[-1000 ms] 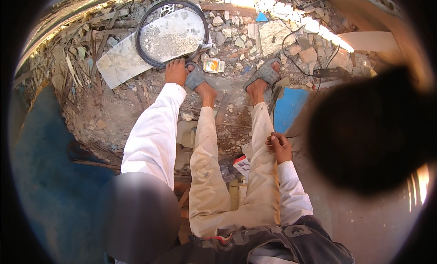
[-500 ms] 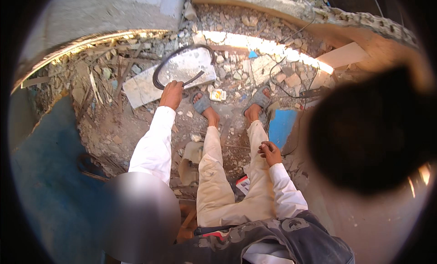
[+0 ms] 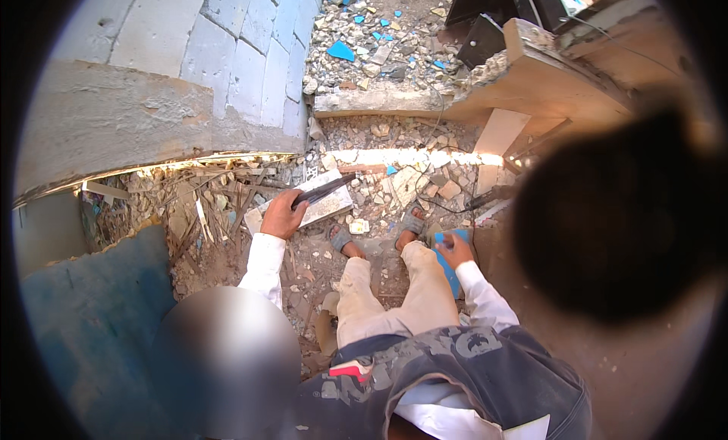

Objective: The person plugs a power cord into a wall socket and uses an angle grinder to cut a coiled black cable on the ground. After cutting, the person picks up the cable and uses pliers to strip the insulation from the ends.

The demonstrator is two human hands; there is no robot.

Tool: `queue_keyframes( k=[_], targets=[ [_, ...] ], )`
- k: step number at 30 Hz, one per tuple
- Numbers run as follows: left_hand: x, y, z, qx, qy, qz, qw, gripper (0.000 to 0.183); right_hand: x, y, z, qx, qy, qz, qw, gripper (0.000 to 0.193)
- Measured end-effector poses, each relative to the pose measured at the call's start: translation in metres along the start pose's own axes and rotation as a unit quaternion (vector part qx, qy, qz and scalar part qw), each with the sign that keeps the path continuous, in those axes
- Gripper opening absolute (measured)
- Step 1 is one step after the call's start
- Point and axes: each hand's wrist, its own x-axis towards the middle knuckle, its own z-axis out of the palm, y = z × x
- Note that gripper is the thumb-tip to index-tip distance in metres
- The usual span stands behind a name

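Observation:
My left hand (image 3: 282, 215), in a white sleeve, is closed around a coil of black hose or thick cable (image 3: 327, 189). Seen nearly edge-on, the coil points away to the right above a pale slab (image 3: 327, 208) lying on the rubble. My right hand (image 3: 456, 251) hovers beside my right knee, over a blue panel piece (image 3: 448, 278). Its fingers are curled in; whether anything small is between them is hidden. On the ground by my left sandal (image 3: 340, 237) lies a small white and yellow packet (image 3: 359, 226).
Broken stone and splinters cover the ground. A block wall (image 3: 243, 53) rises far left, with a low concrete ledge (image 3: 379, 101) ahead. A board (image 3: 500, 133) leans at the right. Blue sheeting (image 3: 98, 296) stands near left. A dark blurred shape (image 3: 614, 228) blocks the right side.
The view has tilted up, showing more wall and the rubble beyond the ledge. The coil, seen as an open loop before, has turned edge-on in my left hand.

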Motion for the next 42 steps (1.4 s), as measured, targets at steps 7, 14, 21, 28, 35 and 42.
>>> queue_keyframes(
  k=[7, 14, 21, 28, 35, 42],
  targets=[
    [-0.043, 0.176, -0.091, -0.102, 0.04, -0.049, 0.993, 0.031, 0.066, -0.214, -0.088, 0.071, 0.014, -0.235, 0.969, 0.11],
    [-0.061, 0.236, -0.137, -0.213, 0.161, -0.005, 0.964, 0.022, 0.079, -0.324, -0.158, 0.316, -0.002, -0.257, 0.913, 0.046],
    [-0.02, 0.164, -0.156, -0.391, 0.282, -0.034, 0.875, 0.029, 0.076, -0.347, -0.242, 0.514, -0.027, -0.185, 0.837, 0.029],
    [0.096, 0.048, -0.101, -0.584, 0.279, -0.107, 0.755, 0.033, 0.054, -0.382, -0.341, 0.583, 0.109, -0.142, 0.792, 0.053],
    [0.255, 0.007, -0.027, -0.665, 0.162, -0.14, 0.715, 0.034, 0.071, -0.446, -0.388, 0.582, 0.182, -0.216, 0.763, 0.045],
    [0.386, 0.088, -0.086, -0.517, 0.104, 0.017, 0.85, 0.035, 0.116, -0.518, -0.341, 0.341, 0.19, -0.183, 0.903, 0.034]
  ],
)
